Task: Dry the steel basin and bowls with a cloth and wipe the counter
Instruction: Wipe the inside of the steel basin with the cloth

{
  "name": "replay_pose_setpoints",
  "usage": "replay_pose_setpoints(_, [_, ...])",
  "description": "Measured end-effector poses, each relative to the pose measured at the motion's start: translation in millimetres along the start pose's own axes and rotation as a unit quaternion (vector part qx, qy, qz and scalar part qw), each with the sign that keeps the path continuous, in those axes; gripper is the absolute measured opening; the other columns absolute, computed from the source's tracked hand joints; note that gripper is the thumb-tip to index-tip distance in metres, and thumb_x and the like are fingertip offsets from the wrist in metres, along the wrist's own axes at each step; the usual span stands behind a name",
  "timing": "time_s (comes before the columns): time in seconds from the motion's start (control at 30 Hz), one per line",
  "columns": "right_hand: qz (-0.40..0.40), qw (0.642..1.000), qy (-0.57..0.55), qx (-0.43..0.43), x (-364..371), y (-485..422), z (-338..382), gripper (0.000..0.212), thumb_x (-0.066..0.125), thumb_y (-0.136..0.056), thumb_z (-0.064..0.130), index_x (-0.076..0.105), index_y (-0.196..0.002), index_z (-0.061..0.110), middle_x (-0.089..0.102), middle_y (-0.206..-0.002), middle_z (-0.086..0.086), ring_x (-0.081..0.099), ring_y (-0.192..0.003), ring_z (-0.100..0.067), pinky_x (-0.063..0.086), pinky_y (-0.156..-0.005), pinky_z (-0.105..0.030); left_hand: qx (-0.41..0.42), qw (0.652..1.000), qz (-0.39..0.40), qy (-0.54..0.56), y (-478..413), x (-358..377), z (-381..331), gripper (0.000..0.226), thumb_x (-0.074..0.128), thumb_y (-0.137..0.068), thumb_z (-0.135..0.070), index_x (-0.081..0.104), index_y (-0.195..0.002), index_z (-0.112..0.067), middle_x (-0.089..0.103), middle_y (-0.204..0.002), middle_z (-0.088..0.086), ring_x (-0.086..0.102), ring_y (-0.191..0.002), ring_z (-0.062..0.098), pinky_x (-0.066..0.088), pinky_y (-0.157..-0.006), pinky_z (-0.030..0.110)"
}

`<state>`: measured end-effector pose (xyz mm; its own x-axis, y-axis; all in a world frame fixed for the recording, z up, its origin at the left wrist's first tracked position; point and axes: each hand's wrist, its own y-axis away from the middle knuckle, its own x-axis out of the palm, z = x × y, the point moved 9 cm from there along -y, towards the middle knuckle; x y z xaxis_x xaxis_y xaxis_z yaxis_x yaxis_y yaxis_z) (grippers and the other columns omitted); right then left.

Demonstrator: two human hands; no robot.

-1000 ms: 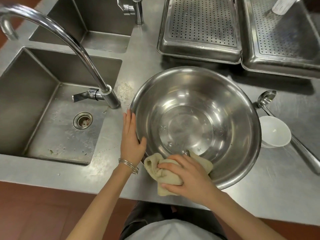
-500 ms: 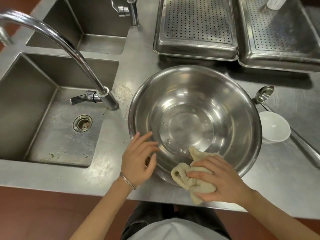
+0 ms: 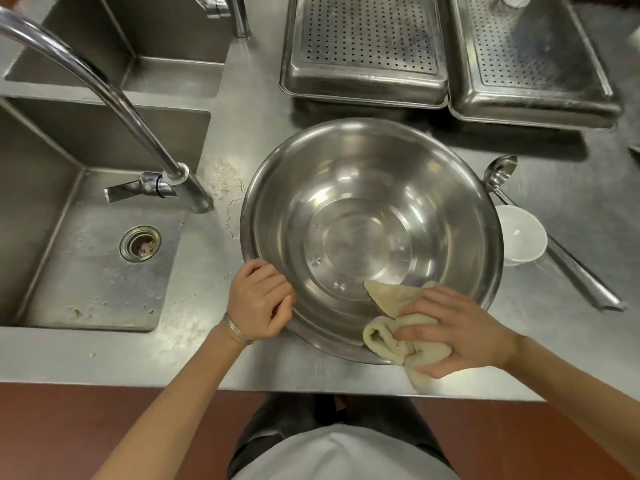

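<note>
Stainless counter (image 3: 214, 358) fronts us, with the steel basin (image 3: 370, 209) sitting beside the sink (image 3: 69, 258). Our left hand (image 3: 259, 299) grips its near rim; our right hand (image 3: 460, 334) clutches the beige cloth (image 3: 391, 344) draped over that rim. We should press firmly, turning the basin between sweeps.

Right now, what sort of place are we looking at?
Probably a commercial kitchen's washing-up area: a steel counter with deep sinks, a tall tap, perforated trays, and a big basin that the right hand wipes with a cloth.
</note>
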<state>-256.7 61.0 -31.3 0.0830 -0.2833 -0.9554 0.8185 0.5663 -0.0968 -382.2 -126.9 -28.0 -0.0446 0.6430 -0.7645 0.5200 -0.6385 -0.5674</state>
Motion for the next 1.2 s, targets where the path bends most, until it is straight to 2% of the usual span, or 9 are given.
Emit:
replay_pose_setpoints(0.23, [-0.031, 0.991, -0.073, 0.112, 23, -24, 25, 0.042, 0.063, -0.074, 0.057, 0.059, -0.11, 0.035, 0.057, -0.103, 0.009, 0.054, -0.091, -0.013, 0.042, -0.078, -0.034, -0.005, 0.996, 0.067, 0.056, 37, 9, -47, 0.027, 0.042, -0.083, -0.029, 0.065, -0.083, -0.015, 0.067, -0.083, -0.002, 0.06, -0.086, 0.019, 0.039, -0.096, 0.039])
replay_pose_setpoints(0.4, [0.059, 0.973, -0.148, 0.164, 37, -39, 7, 0.046, 0.04, -0.083, 0.069, 0.048, -0.118, 0.041, 0.051, -0.112, 0.01, 0.052, -0.099, -0.012, 0.044, -0.086, -0.035, -0.25, 0.964, 0.05, 0.075, 27, 4, 20, 0.051, 0.048, -0.078, -0.033, 0.053, -0.122, -0.007, 0.04, -0.143, 0.01, 0.023, -0.14, 0.025, 0.016, -0.116, 0.035])
replay_pose_setpoints(0.5, [0.005, 0.973, -0.108, 0.203, 29, -76, -27, 0.048, 0.034, -0.086, 0.067, 0.043, -0.124, 0.039, 0.049, -0.117, 0.002, 0.05, -0.104, -0.019, 0.041, -0.09, -0.036, -0.254, 0.962, 0.074, 0.065, 21, 6, 33, 0.069, 0.048, -0.076, -0.033, 0.037, -0.138, -0.007, 0.02, -0.153, 0.009, 0.008, -0.144, 0.022, 0.021, -0.112, 0.021])
replay_pose_setpoints(0.63, [-0.023, 0.944, -0.09, 0.316, 60, -137, -75, 0.057, 0.029, -0.086, 0.065, 0.04, -0.134, 0.036, 0.04, -0.129, -0.003, 0.04, -0.115, -0.028, 0.038, -0.094, -0.044, -0.263, 0.958, 0.098, 0.054, 21, 9, 36, 0.068, 0.047, -0.075, -0.034, 0.038, -0.137, -0.009, 0.021, -0.153, 0.005, 0.008, -0.144, 0.019, 0.047, -0.096, 0.044])
replay_pose_setpoints(0.73, [0.039, 0.92, -0.059, 0.386, 105, -161, -70, 0.048, 0.035, -0.093, 0.054, 0.039, -0.136, 0.032, 0.032, -0.142, -0.002, 0.03, -0.125, -0.03, 0.034, -0.096, -0.046, -0.258, 0.96, 0.105, 0.036, 18, 9, 36, 0.061, 0.044, -0.074, -0.033, 0.049, -0.128, -0.004, 0.029, -0.15, 0.008, 0.014, -0.143, 0.021, 0.045, -0.097, 0.051])
replay_pose_setpoints(0.97, [0.127, 0.969, -0.18, 0.108, 106, -88, -20, 0.052, 0.043, -0.084, 0.063, 0.053, -0.125, 0.032, 0.052, -0.124, 0.002, 0.049, -0.111, -0.022, 0.041, -0.094, -0.037, -0.225, 0.969, 0.1, 0.001, 17, 6, 36, 0.055, 0.041, -0.072, -0.028, 0.055, -0.119, -0.002, 0.034, -0.147, 0.012, 0.019, -0.142, 0.025, 0.022, -0.113, 0.048])
replay_pose_setpoints(1.07, [0.19, 0.981, -0.033, -0.001, 101, -54, -38, 0.042, 0.053, -0.081, 0.059, 0.051, -0.117, 0.039, 0.053, -0.112, 0.004, 0.051, -0.094, -0.021, 0.048, -0.075, -0.037, -0.231, 0.968, 0.098, 0.008, 17, 7, 35, 0.055, 0.042, -0.072, -0.027, 0.055, -0.119, -0.003, 0.034, -0.147, 0.011, 0.018, -0.142, 0.024, 0.03, -0.109, 0.049])
replay_pose_setpoints(1.13, [0.168, 0.979, 0.112, 0.009, 99, -64, -64, 0.047, 0.065, -0.072, 0.054, 0.051, -0.114, 0.039, 0.055, -0.107, 0.0, 0.052, -0.088, -0.024, 0.047, -0.063, -0.037, -0.236, 0.967, 0.099, 0.016, 16, 7, 35, 0.054, 0.042, -0.073, -0.028, 0.055, -0.12, -0.003, 0.034, -0.148, 0.01, 0.018, -0.142, 0.024, 0.042, -0.101, 0.041])
replay_pose_setpoints(1.2, [0.132, 0.971, 0.151, 0.13, 93, -90, -86, 0.053, 0.068, -0.073, 0.047, 0.051, -0.121, 0.036, 0.055, -0.111, -0.007, 0.051, -0.093, -0.031, 0.045, -0.067, -0.041, -0.238, 0.966, 0.095, 0.026, 15, 7, 35, 0.054, 0.041, -0.075, -0.03, 0.055, -0.12, -0.003, 0.033, -0.148, 0.01, 0.019, -0.142, 0.024, 0.042, -0.096, 0.03])
